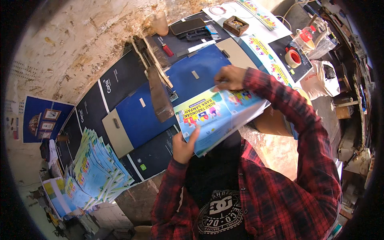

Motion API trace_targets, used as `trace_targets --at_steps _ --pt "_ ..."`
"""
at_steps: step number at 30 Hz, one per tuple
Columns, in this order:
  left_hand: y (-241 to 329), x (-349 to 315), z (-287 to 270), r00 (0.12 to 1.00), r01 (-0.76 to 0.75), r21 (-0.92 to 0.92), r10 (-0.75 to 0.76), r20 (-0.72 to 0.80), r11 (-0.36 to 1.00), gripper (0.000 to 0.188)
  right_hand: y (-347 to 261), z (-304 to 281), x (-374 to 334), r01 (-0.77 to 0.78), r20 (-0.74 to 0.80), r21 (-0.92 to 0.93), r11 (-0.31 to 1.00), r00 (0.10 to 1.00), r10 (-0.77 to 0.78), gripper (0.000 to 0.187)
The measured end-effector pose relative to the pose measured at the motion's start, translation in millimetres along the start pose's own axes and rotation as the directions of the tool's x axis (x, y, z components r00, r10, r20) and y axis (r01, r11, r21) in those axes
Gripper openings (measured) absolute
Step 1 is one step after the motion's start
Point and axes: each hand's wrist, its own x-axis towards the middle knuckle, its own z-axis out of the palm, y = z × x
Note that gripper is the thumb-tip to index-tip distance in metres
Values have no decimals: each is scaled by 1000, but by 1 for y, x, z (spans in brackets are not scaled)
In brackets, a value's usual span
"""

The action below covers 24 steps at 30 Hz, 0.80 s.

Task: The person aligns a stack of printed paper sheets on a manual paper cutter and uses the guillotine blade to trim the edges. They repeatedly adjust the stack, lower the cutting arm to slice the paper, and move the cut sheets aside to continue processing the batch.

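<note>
A colourful printed booklet (205, 118), mostly light blue with a yellow patch and cartoon figures, lies tilted over the near edge of the table. My left hand (185, 147) grips its near left corner, thumb on top and the other fingers underneath. At the booklet's far edge is my right hand (230, 78), its fingers curled and pinched together; whatever they hold is hidden. Just left of the booklet, a long lever device of wood and rusty metal (160, 96) points toward me across a blue board (192, 70).
A fanned pile of similar booklets (96, 172) sits at the left table end. Toward the back are a red-handled tool (167, 50), a black stapler (199, 34), a small wooden box (235, 26) and a plastic cup (159, 23). Red tape (293, 58) and a bottle (306, 35) stand right.
</note>
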Motion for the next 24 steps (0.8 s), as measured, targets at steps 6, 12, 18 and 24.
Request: trace_targets --at_steps 6,12,18,24 --pt "-39 67 -26 969 129 -645 -233 -79 753 39 9 24 101 6 -331 -251 968 939 -92 36" --pt "-90 115 -93 999 32 -476 -41 -8 879 41 -10 73 69 -126 -702 -248 961 707 -88 50" --pt "-136 145 -157 1000 27 -69 -27 -1 997 52 -12 103 96 -131 -743 -258 957 660 -111 60" --pt "-103 112 -181 979 189 -232 -201 -32 954 51 -13 109 107 -110 -735 -259 960 667 -122 65"
